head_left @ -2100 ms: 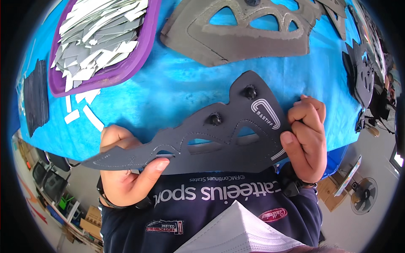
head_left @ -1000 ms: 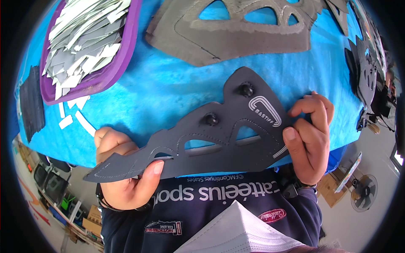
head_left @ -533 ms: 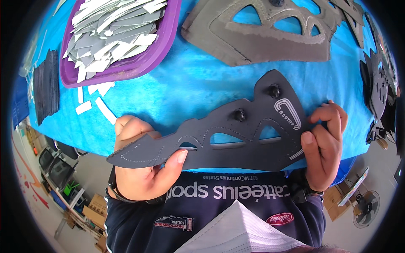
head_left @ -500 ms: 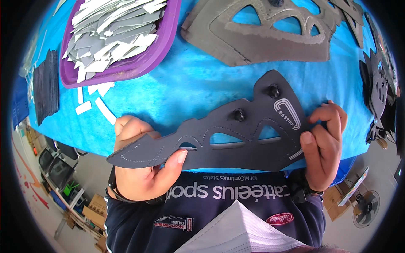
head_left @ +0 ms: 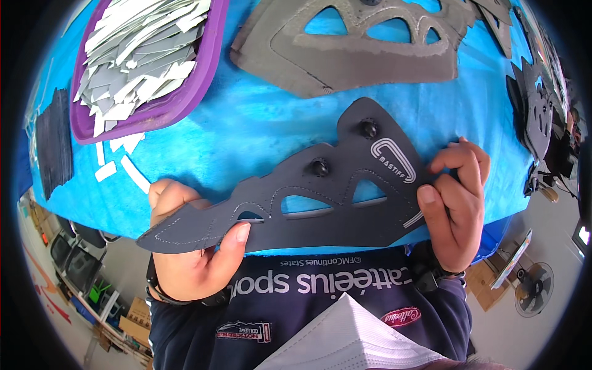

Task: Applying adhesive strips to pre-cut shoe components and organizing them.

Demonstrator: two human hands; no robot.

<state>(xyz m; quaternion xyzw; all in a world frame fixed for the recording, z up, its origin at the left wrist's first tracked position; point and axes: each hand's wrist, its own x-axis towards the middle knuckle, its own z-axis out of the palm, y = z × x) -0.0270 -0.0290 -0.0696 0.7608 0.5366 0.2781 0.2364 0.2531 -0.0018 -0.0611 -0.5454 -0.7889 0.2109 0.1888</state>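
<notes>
Between my hands a dark grey cut panel is held tilted near my body. It has stitched curved lines, a white printed mark, several see-through cutouts and a tapered left end. Two black round knobs stand out near its upper edge. My left hand grips the tapered end, thumb on top by the smallest cutout and the other fingers behind. At the wide end, my right hand pinches the right edge, with its thumb on the front face.
On the blue-covered table, a purple tub holds many white and grey strips. Loose white strips lie beside it. A dark stack sits at far left. Larger grey panels lie beyond my hands, and black cut pieces at right.
My hands and the panel have shifted slightly left in the picture, and so have the tub and table items. The grip of both hands looks the same.
</notes>
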